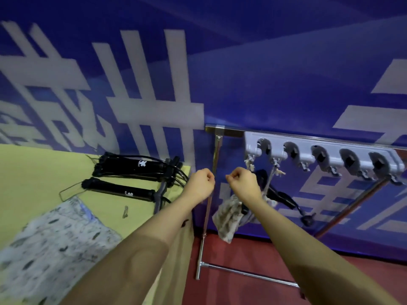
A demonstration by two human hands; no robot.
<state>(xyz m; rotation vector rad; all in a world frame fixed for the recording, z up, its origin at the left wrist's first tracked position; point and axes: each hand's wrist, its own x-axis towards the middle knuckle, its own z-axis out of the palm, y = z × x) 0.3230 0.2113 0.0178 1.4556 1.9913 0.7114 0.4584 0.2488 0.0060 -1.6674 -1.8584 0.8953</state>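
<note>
Both hands are raised side by side in front of the metal rack (pixel 248 272), close together but not touching. The left hand (pixel 201 183) is clenched into a fist just beside the rack's upright post (pixel 217 150). The right hand (pixel 242 183) is clenched as well, and nothing shows in either. Just behind the right hand, a patterned cloth (pixel 226 219) hangs below the grey hook rail (pixel 308 148). Off to the left, black rolls (pixel 123 191) and a speckled sheet (pixel 55 243) lie on the yellow desk (pixel 33 172).
</note>
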